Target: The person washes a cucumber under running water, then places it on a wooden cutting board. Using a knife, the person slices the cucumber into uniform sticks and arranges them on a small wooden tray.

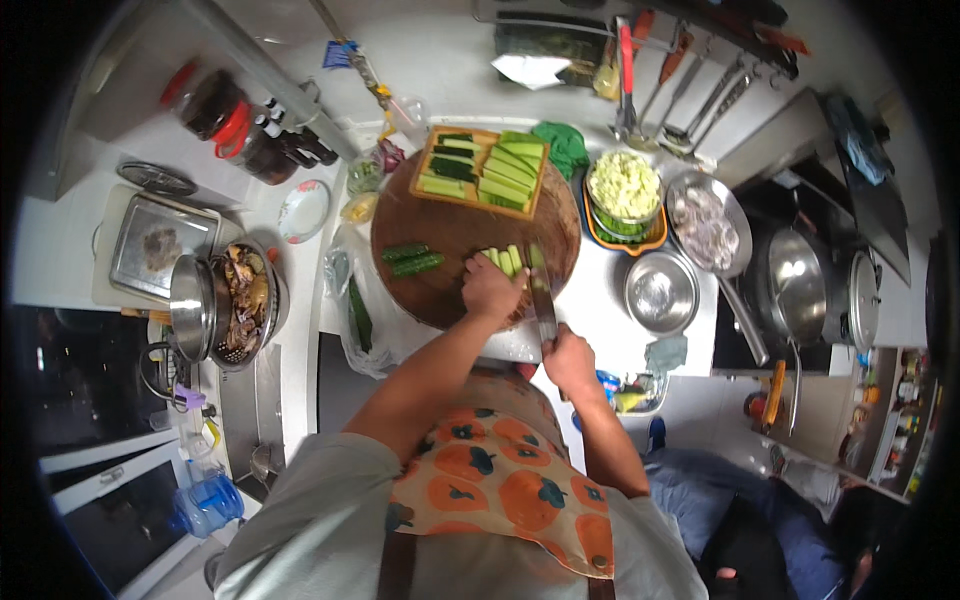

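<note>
My right hand (570, 364) grips the handle of a kitchen knife (543, 300), its blade upright on a round wooden chopping board (442, 300). My left hand (491, 291) holds a bunch of pale green cucumber sticks (504, 259) just left of the blade, fingertips on top. Cut bits, blurred, lie by the blade. Dark green cucumber pieces (412, 259) rest on the board's left side. Across the board's far part sits a rectangular wooden tray (472, 201), holding cut cucumber strips (510, 176) in rows, some skin side up.
Right of the board stand a bowl of chopped pale vegetable (624, 184), an empty metal bowl (661, 294) and a pan of raw seafood or meat (705, 225). A plastic bag (375, 352) with a cucumber lies left. Another person (720, 495) is at lower right.
</note>
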`<state>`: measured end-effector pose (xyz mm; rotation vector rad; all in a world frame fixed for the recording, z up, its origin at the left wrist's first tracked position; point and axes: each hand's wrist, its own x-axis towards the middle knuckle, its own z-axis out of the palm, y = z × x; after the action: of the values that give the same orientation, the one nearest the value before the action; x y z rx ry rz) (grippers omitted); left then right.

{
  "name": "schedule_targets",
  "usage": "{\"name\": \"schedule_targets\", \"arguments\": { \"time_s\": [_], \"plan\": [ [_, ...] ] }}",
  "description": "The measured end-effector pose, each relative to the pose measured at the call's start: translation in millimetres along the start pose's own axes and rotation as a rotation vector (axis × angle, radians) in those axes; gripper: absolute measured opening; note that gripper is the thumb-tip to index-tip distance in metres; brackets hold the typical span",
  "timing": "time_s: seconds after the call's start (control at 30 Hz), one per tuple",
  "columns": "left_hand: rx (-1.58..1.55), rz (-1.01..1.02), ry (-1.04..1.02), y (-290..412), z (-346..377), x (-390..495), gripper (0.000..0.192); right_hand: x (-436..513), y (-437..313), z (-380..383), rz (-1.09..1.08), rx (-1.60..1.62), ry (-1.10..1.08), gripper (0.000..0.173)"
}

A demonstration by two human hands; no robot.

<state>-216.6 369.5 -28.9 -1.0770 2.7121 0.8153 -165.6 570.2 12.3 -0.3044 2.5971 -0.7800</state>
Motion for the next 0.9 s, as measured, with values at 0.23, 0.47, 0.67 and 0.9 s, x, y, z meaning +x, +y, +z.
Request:
{"name": "schedule_targets", "arguments": {
  "time_s": [0.23, 0.47, 0.67, 0.9],
  "plan": [
    [0.165, 0.130, -0.099, 22.1, -8.3, 16.0, 0.073, -21.2, 15.6, -1.9, 0.150, 0.300, 0.032, 0.030],
    [0.338, 0.392, -0.089, -2.4, -5.9, 42.9, 0.039, -43.1, 36.3, 7.9, 0.183, 0.375, 0.020, 0.025],
    [0.282, 0.578, -0.194, -16.8, -79.1, 74.8, 0.038, -57.6, 40.5, 23.1, 0.232, 0.475, 0.025, 0.027],
    [0.299, 0.998, 0.053, 19.6, -158.9, 284.1, 0.056, -88.4, 4.2, 34.9, 0.288, 0.416, 0.113, 0.016]
  ]
}}
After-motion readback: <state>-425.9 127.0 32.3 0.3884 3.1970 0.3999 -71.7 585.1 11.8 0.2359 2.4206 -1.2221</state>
